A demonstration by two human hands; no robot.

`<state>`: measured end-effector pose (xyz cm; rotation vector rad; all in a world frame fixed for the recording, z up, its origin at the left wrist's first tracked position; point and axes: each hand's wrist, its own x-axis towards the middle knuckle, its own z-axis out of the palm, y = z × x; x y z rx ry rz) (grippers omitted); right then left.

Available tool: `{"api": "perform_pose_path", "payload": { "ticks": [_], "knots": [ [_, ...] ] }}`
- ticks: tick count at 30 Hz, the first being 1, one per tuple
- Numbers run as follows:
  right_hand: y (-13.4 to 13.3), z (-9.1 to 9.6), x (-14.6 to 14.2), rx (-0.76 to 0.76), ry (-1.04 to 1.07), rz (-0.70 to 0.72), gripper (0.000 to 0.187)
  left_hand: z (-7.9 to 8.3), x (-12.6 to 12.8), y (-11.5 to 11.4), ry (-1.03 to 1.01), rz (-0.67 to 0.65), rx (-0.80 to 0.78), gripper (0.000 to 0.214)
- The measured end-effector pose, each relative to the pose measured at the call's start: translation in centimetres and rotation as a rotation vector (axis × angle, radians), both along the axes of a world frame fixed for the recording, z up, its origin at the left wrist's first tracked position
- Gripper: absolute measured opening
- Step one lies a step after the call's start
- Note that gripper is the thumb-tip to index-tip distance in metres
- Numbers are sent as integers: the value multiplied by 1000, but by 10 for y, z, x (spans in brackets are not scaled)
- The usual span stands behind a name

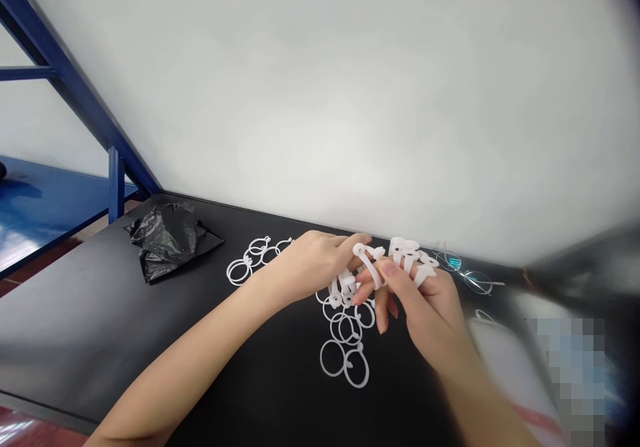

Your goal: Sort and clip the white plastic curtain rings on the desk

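Observation:
Over the black table, my left hand reaches in from the left with its fingers bent, its fingertips at a white plastic ring with a small eyelet. My right hand holds this ring under its thumb, and a finger passes through it. Several more white rings are bunched on the right hand's fingers. Below the hands, loose white rings lie on the table. Another group of rings lies left of my left wrist, partly covered by it. Part of my left fingers' grip is hidden.
A crumpled black plastic bag sits on the black table at the left. Eyeglasses lie right of my right hand, by the pale wall. A blue metal frame stands at the far left.

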<state>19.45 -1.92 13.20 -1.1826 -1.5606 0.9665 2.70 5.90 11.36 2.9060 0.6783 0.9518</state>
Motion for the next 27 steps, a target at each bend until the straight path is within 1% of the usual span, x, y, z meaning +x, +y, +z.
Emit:
{"api": "perform_pose_path", "payload": {
  "ticks": [3, 6, 8, 10, 12, 17, 19, 22, 24, 27],
  "knots": [
    [-1, 5, 0, -5, -37, 6, 41, 0, 1, -1, -33, 7, 224, 19],
    [-3, 6, 1, 28, -88, 36, 37, -2, 2, 2, -63, -18, 345, 29],
    [-4, 5, 3, 75, -124, 49, 38, -4, 2, 5, -102, -18, 400, 31],
    [-4, 4, 3, 118, -138, 54, 36, -4, 1, 7, -136, -5, 419, 30],
    [-3, 3, 3, 128, -124, 65, 34, -2, 0, 6, -120, -1, 394, 29],
    [0, 3, 5, 21, -98, 143, 30, 5, -3, 0, 16, -3, 304, 29],
    [1, 2, 6, 7, -83, 121, 30, 6, -3, 0, -21, 1, 315, 27],
    [0, 1, 7, 46, -34, 18, 31, 5, -2, 1, -194, 14, 403, 19],
    [0, 0, 7, 52, -18, -30, 31, 6, -1, 1, -266, 15, 452, 14],
    [1, 1, 6, 17, 3, -17, 35, 8, 0, -1, -244, -6, 440, 10]
  ]
}}
